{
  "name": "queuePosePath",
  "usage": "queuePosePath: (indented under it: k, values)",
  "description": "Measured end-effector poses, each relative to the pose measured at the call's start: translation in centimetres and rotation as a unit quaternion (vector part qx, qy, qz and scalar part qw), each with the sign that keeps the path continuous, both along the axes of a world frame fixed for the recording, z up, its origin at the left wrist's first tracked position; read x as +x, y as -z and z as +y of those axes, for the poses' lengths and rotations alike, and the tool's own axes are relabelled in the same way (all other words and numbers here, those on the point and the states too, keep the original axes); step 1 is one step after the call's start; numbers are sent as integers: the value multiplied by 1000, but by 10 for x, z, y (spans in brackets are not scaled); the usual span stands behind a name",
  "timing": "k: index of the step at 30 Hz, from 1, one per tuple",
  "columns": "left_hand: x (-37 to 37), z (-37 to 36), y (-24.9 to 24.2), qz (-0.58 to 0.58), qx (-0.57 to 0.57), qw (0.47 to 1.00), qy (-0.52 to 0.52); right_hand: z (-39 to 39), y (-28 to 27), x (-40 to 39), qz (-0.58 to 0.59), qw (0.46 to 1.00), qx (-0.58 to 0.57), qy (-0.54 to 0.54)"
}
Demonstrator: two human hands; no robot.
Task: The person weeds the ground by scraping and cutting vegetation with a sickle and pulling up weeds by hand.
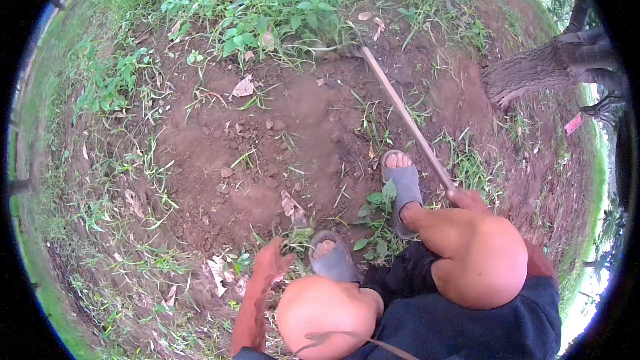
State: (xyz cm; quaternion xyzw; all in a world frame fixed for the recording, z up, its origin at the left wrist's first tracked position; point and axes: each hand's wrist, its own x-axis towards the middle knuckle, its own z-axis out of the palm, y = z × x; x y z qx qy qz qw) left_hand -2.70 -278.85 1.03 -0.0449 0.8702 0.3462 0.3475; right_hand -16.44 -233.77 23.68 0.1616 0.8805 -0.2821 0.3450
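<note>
My right hand (pixel 468 201) is wrapped round the near end of a long wooden handle, beside my right knee. The handle of this hoe (pixel 408 120) slants away to the upper left, and its head is blurred among the weeds (pixel 287 20) at the far edge of the dug soil. Low by my left knee, my left hand (pixel 271 261) has its fingers apart. A blurred tuft of pulled grass (pixel 298 236) is just beyond its fingertips, close to my left sandal (pixel 332 257).
Loose brown soil (pixel 233 153) with clods and dry leaves (pixel 243 87) spreads ahead of me. My right sandal (pixel 403 183) is beside a leafy plant (pixel 380 220). A tree trunk (pixel 533 70) stands at the right, with a pink object (pixel 573 124) near it.
</note>
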Motion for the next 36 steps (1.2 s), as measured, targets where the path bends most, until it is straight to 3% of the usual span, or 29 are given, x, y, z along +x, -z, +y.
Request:
queuePosePath:
  k: [1, 3, 5, 6, 10, 12, 15, 19, 23, 25, 26, 29, 32, 35, 36]
  values:
    - [19, -7, 32, 1, 91, 991, -97, 4, -4, 14, -10, 1000, -2, 2]
    - [23, -11, 36, 1, 177, 967, -185, 8, -9, 28, -18, 1000, -2, 3]
    - [13, 3, -13, 103, 2, 994, -34, 20, -8, 21, -11, 1000, 4, 10]
    - [0, 7, -26, 19, -1, 1000, -20, 21, -2, 5, -3, 1000, 7, 15]
    - [-10, 8, -16, -5, -45, 998, 39, 3, 42, -115, 26, 987, -4, 160]
    - [-13, 3, -20, -1, -42, 997, 67, -2, 41, -144, 53, 992, -9, 115]
    - [-1, 0, -25, 42, -32, 998, 14, 5, 6, -107, 58, 982, -64, 170]
    - [22, 1, -5, 79, 0, 995, -58, 22, 5, -30, 136, 963, -87, 214]
    - [0, 7, -10, 44, -36, 997, -44, 26, 15, -72, 165, 984, 18, 60]
    - [-18, 6, -14, -36, -73, 996, 27, 5, 7, -120, 116, 990, -5, 76]
    - [-22, 6, -16, -23, -81, 996, 33, 8, 14, -128, 118, 990, -5, 77]
    - [-33, 5, -27, -69, -79, 994, 27, 22, 34, -135, 128, 982, -61, 129]
    - [-11, 3, -17, -38, -72, 997, -16, 31, 34, -106, 183, 982, -12, 36]
    - [-11, 15, -17, 9, -67, 996, -59, 35, 44, -97, 128, 988, -5, 86]
    - [-14, 20, -13, -11, -106, 993, -58, 42, 69, -118, 204, 978, 8, 34]
